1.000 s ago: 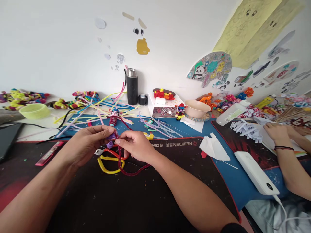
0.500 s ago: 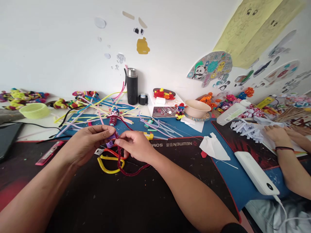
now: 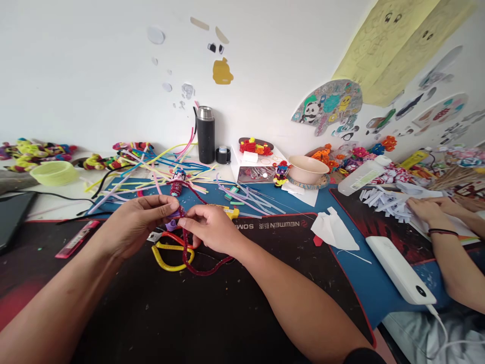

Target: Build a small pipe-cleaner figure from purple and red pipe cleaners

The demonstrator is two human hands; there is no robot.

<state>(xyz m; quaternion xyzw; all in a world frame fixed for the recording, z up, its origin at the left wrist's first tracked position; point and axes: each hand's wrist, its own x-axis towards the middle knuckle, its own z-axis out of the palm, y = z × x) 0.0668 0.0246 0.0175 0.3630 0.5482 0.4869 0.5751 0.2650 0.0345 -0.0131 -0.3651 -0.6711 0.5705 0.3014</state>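
Observation:
My left hand [image 3: 132, 225] and my right hand [image 3: 212, 228] meet over the black desk mat [image 3: 189, 313], both pinched on a small purple piece [image 3: 172, 218] with a dark red pipe cleaner [image 3: 206, 268] wound onto it. The red pipe cleaner trails down in a loop onto the mat. Yellow-handled scissors [image 3: 170, 255] lie just beneath my hands. A small pipe-cleaner figure [image 3: 177, 183] stands just behind my fingers.
Loose pipe cleaners [image 3: 151, 169] are strewn behind, by a black flask [image 3: 205, 134], a white box [image 3: 254, 164] and a bowl [image 3: 306, 169]. A white power bank [image 3: 399, 270] lies right. Another person's hands [image 3: 435, 208] work on paper strips at far right.
My hands stay almost still, with small finger shifts on the purple piece. The other person's hand at far right slides slightly left over the paper.

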